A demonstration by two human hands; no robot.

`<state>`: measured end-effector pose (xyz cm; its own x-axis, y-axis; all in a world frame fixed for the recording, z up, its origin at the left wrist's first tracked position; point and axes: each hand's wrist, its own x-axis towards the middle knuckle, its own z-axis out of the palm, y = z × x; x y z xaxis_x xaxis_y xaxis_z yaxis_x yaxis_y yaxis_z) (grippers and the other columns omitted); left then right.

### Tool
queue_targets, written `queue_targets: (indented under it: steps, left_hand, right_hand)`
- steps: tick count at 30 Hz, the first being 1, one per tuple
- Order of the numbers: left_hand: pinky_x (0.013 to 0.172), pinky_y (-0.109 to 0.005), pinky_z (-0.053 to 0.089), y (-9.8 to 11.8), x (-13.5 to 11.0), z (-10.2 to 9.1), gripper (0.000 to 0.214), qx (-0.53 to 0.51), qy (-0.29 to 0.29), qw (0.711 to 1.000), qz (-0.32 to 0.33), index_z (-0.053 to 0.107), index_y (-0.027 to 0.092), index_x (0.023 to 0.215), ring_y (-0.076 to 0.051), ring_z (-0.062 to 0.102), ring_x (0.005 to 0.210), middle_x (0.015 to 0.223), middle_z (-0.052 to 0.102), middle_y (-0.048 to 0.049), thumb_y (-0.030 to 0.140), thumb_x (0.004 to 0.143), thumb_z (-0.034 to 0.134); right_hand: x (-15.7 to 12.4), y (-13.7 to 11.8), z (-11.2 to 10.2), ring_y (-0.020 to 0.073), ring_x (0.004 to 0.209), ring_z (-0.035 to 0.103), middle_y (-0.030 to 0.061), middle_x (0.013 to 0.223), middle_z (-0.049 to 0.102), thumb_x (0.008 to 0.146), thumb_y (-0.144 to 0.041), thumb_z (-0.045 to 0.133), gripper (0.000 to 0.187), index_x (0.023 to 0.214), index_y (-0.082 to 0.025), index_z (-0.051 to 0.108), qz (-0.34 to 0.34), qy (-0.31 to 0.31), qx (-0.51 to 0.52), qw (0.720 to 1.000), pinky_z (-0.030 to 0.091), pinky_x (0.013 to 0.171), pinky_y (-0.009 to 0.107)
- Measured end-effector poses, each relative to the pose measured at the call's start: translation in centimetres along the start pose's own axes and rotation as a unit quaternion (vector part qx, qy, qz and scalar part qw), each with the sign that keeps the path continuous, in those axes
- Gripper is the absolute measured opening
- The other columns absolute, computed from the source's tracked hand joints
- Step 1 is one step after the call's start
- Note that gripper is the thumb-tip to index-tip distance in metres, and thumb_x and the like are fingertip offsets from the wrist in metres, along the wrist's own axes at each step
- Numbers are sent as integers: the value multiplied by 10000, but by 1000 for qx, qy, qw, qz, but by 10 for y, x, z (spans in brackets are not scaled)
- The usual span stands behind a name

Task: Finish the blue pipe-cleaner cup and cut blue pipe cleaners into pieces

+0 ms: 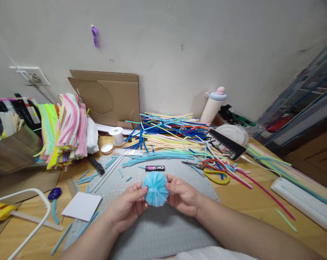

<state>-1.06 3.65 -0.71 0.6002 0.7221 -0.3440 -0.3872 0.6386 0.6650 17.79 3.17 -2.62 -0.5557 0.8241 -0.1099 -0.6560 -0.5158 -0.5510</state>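
Observation:
Between both hands I hold a round, fluffy light-blue pompom (155, 189), its strands fanning out from the middle. My left hand (132, 202) pinches its left edge, thumb on the front. On the opposite edge my right hand (181, 193) grips it the same way, with the fingers partly hidden behind. Just beyond the pompom lies a small black tube marked OKX (155, 168). Short cut blue pipe cleaner pieces (86, 177) are scattered to the left. Beneath everything is a grey cutting mat (152, 231).
Yellow-handled scissors (216, 176) lie to the right. A heap of coloured pipe cleaners (174, 130) spreads at the back, near a white bottle (210, 108) and a phone (225, 144). At left are a white card (82, 206) and a yellow glue gun (0, 213). A power strip (304, 204) sits right.

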Motion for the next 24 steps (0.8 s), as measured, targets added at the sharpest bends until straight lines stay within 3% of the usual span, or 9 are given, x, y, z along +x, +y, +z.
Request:
queue_targets:
  steps: [6,9,11,13,16,19,24]
  left_hand:
    - [611,-184,434,1,2,1,262,31,23,999,14,604,124,1084,-76,537,683,896,600,-68,238,850,569]
    - [702,-248,471,-1,2,1,444,117,54,988,85,487,223,1232,-137,566,834,1062,555,-75,344,821,603]
    - [868,-340,449,-3,0,2,696,244,67,950,181,387,308,1313,-226,505,1078,1236,460,-75,417,707,712]
    - [1028,-411,326,-5,-3,4,872,402,58,877,258,371,348,1330,-294,343,1262,1373,328,-65,420,576,804]
    - [1094,-438,226,-6,-8,7,799,547,34,785,289,406,359,1307,-293,271,1314,1399,293,-54,369,608,794]
    - [1077,-438,268,-5,-9,9,704,573,53,762,297,395,347,1302,-269,329,1282,1343,354,-65,335,688,738]
    - [1064,-445,294,-5,-7,9,646,571,56,761,303,429,323,1290,-277,347,1269,1335,352,-79,376,711,711]
  right_hand:
    - [-1,-2,4,130,797,615,44,922,664,732,-167,711,327,1037,-163,593,4,9,10,1000,457,758,275]
    - [-2,-1,5,125,808,615,33,919,662,718,-145,719,361,1052,-171,585,11,5,16,1000,454,758,261]
    - [-4,1,6,117,792,616,27,890,661,722,-133,714,350,1047,-166,586,13,5,15,1000,452,739,241]
    - [-6,4,8,119,778,618,26,865,658,719,-120,714,343,1035,-160,589,17,6,9,1000,452,723,237]
    - [-8,8,10,120,758,611,29,866,655,712,-115,717,347,1034,-152,594,22,6,-1,1000,451,708,241]
    - [-9,10,12,117,773,606,39,885,654,725,-116,706,352,1059,-141,597,17,14,-5,1000,449,714,236]
    - [-8,11,16,125,795,613,44,875,654,714,-93,703,385,1079,-135,587,13,31,-9,999,452,715,233]
